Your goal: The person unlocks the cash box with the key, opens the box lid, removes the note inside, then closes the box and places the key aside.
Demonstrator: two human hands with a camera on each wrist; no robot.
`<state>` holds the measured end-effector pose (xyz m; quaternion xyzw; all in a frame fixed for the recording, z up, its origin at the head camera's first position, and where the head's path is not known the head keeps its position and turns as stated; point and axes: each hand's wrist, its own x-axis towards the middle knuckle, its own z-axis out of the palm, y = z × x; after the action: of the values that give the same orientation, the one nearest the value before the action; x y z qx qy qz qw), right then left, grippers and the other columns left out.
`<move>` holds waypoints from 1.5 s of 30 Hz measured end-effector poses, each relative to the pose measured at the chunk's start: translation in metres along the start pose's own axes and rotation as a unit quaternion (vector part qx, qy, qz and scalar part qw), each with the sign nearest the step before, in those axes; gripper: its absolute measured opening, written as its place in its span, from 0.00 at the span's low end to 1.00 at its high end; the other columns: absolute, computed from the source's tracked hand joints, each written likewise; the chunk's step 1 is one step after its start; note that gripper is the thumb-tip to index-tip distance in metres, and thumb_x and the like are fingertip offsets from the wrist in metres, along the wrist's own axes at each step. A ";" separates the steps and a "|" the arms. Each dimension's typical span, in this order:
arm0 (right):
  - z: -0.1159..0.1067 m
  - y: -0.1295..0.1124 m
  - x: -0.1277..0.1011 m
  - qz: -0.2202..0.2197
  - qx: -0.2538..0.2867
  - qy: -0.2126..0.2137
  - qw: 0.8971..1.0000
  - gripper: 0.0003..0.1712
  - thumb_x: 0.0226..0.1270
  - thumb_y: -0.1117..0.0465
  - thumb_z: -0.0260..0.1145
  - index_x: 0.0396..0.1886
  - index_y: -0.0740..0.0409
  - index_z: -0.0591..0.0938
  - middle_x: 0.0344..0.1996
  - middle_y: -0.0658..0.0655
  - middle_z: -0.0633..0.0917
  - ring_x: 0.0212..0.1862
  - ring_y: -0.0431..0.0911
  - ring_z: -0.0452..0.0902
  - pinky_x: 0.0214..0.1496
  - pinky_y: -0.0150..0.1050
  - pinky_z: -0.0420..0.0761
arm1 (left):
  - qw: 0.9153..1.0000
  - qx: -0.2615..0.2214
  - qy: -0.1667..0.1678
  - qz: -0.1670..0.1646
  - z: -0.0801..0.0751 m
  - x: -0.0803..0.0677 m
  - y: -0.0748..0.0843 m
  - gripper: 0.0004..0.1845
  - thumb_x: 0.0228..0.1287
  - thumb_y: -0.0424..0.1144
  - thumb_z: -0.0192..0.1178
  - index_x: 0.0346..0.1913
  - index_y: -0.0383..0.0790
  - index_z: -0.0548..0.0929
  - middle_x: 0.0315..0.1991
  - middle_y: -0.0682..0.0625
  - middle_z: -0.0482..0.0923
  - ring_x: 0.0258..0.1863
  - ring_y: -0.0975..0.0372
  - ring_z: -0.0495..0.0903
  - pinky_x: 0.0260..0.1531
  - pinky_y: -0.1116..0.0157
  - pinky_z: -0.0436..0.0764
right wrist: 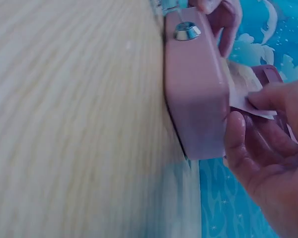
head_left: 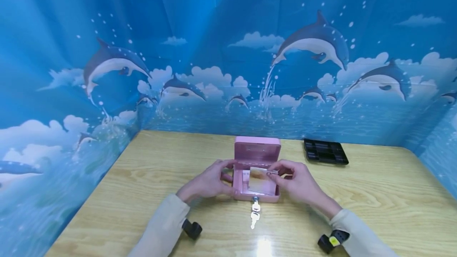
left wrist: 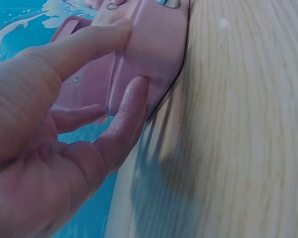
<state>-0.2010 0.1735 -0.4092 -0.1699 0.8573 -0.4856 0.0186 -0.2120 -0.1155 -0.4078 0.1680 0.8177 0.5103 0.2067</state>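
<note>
Both hands busy at a pink cash box

So the pink cash box (head_left: 267,198) is on the wooden table (head_left: 200,225) with its lid up. Left hand (head_left: 210,179) is gripping the box's left side, right hand (head_left: 298,179) is pinching a paper slip (head_left: 262,185) over the box's open inside. Keys (head_left: 255,209) hang out front of the box; black compartment tray (head_left: 323,154) sits behind and right of it.

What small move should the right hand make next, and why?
I'd probably lower the paper flat into the pink box: the right hand pinches its edge, the right wrist view shows part of it jutting out of the box, the lid stands open, and the left hand holds the box's left side.
</note>
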 end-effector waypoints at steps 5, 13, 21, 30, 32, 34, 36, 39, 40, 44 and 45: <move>-0.007 0.001 0.000 0.023 0.025 0.031 0.999 0.10 0.65 0.61 0.73 0.45 0.49 0.87 0.40 0.54 0.90 0.41 0.45 0.86 0.38 0.36 0.87 | 1.000 -0.001 0.004 -0.002 -0.001 -0.001 0.001 0.53 0.49 0.35 0.80 0.78 0.44 0.62 0.69 0.40 0.68 0.59 0.53 0.81 0.60 0.55 0.84; -0.016 -0.002 -0.002 0.026 0.063 0.051 0.996 0.11 0.67 0.60 0.73 0.47 0.57 0.87 0.44 0.60 0.89 0.37 0.41 0.86 0.37 0.42 0.90 | 1.000 -0.005 0.002 -0.008 0.000 -0.001 0.002 0.56 0.47 0.39 0.81 0.79 0.45 0.61 0.69 0.41 0.69 0.60 0.53 0.81 0.60 0.55 0.84; -0.025 -0.003 -0.006 0.039 0.072 0.049 0.995 0.13 0.68 0.61 0.72 0.49 0.60 0.86 0.45 0.62 0.88 0.36 0.41 0.86 0.37 0.43 0.90 | 1.000 0.004 0.008 -0.007 0.002 0.002 0.000 0.54 0.49 0.39 0.80 0.79 0.44 0.62 0.67 0.41 0.72 0.60 0.51 0.80 0.60 0.53 0.84; -0.046 0.001 -0.017 0.059 0.049 0.046 0.996 0.14 0.70 0.60 0.70 0.52 0.61 0.85 0.48 0.65 0.87 0.38 0.42 0.86 0.38 0.43 0.90 | 1.000 -0.001 0.001 -0.002 0.002 0.003 -0.001 0.52 0.51 0.36 0.79 0.78 0.41 0.61 0.66 0.40 0.74 0.60 0.51 0.80 0.59 0.55 0.85; -0.052 0.003 -0.018 0.061 0.047 0.044 0.996 0.15 0.70 0.61 0.70 0.52 0.62 0.85 0.49 0.65 0.87 0.38 0.41 0.86 0.37 0.43 0.90 | 1.000 -0.006 -0.001 -0.001 0.002 0.003 -0.001 0.52 0.51 0.35 0.78 0.78 0.40 0.61 0.66 0.40 0.73 0.60 0.51 0.80 0.59 0.55 0.85; -0.057 0.005 -0.019 0.063 0.044 0.042 0.996 0.15 0.70 0.62 0.70 0.52 0.62 0.85 0.49 0.65 0.87 0.37 0.41 0.86 0.37 0.43 0.90 | 1.000 -0.008 -0.004 -0.001 0.002 0.004 -0.001 0.51 0.52 0.34 0.78 0.78 0.40 0.61 0.66 0.40 0.73 0.60 0.51 0.80 0.60 0.55 0.84; -0.062 0.009 -0.020 0.066 0.039 0.038 0.996 0.15 0.69 0.62 0.70 0.52 0.63 0.85 0.49 0.65 0.87 0.37 0.40 0.86 0.37 0.42 0.90 | 1.000 -0.007 -0.007 -0.001 0.003 0.004 -0.001 0.51 0.52 0.34 0.78 0.78 0.41 0.61 0.66 0.41 0.73 0.61 0.51 0.80 0.61 0.54 0.83; -0.068 0.014 -0.022 0.072 0.034 0.031 0.996 0.15 0.69 0.64 0.70 0.53 0.63 0.84 0.48 0.65 0.88 0.37 0.41 0.85 0.37 0.42 0.90 | 1.000 -0.003 -0.012 -0.003 0.002 0.005 0.000 0.50 0.53 0.35 0.78 0.78 0.41 0.61 0.67 0.41 0.73 0.61 0.51 0.80 0.63 0.54 0.83; -0.069 0.016 -0.022 0.074 0.033 0.029 0.996 0.15 0.69 0.64 0.70 0.53 0.64 0.84 0.47 0.65 0.88 0.36 0.41 0.85 0.37 0.41 0.90 | 1.000 -0.001 -0.014 -0.004 0.002 0.005 0.000 0.50 0.53 0.35 0.78 0.77 0.41 0.62 0.67 0.41 0.73 0.61 0.51 0.80 0.63 0.54 0.82; -0.073 0.022 -0.020 0.090 0.029 0.014 0.995 0.15 0.68 0.65 0.70 0.53 0.64 0.84 0.46 0.64 0.88 0.37 0.42 0.85 0.37 0.41 0.90 | 1.000 0.005 -0.019 -0.005 0.000 0.004 0.002 0.49 0.54 0.35 0.78 0.77 0.41 0.62 0.67 0.40 0.72 0.61 0.51 0.80 0.62 0.54 0.83; -0.073 0.024 -0.020 0.094 0.026 0.010 0.995 0.15 0.69 0.64 0.70 0.53 0.64 0.84 0.46 0.64 0.88 0.37 0.42 0.85 0.37 0.41 0.90 | 1.000 0.006 -0.020 -0.005 -0.001 0.004 0.002 0.49 0.54 0.35 0.78 0.77 0.41 0.61 0.67 0.40 0.72 0.61 0.51 0.80 0.62 0.54 0.83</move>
<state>-0.2036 0.2512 -0.3936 -0.0828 0.8567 -0.5055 0.0605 -0.2162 -0.1133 -0.4062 0.1754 0.8170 0.5014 0.2243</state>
